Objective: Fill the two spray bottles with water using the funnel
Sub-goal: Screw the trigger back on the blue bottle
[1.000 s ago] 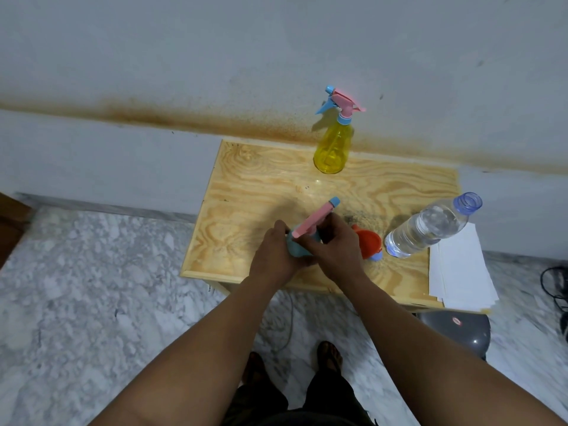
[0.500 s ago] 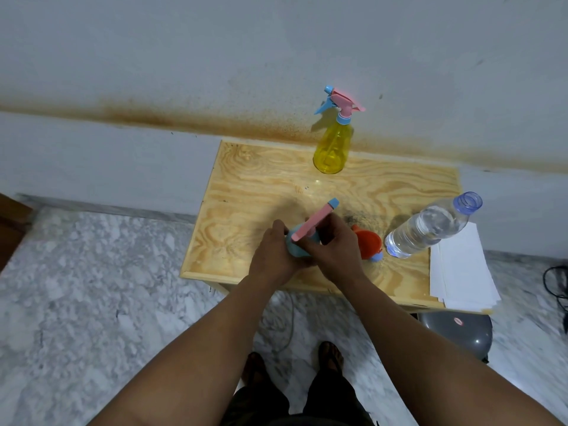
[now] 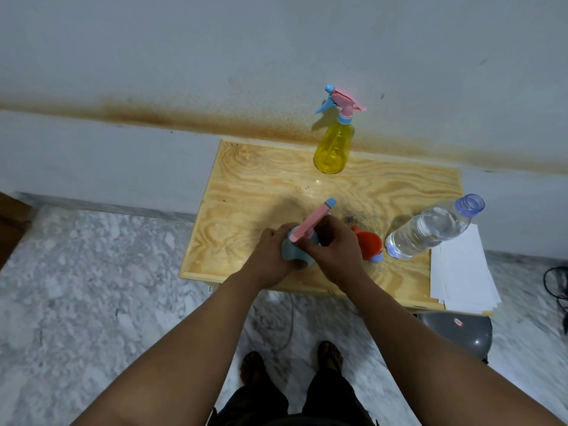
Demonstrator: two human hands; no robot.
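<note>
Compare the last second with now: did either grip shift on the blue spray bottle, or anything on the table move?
No visible change. Left hand grips the blue spray bottle, right hand its pink sprayer head. Yellow spray bottle, orange funnel and water bottle stayed put.

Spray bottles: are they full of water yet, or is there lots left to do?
Done: the water bottle stands uncapped. The yellow spray bottle has its sprayer on; whether it is filled, I cannot tell. In hand: the left hand holds the blue spray bottle while the right hand grips its pink sprayer top. Left: the orange funnel lies unused on the table, so pouring has yet to come.
</note>
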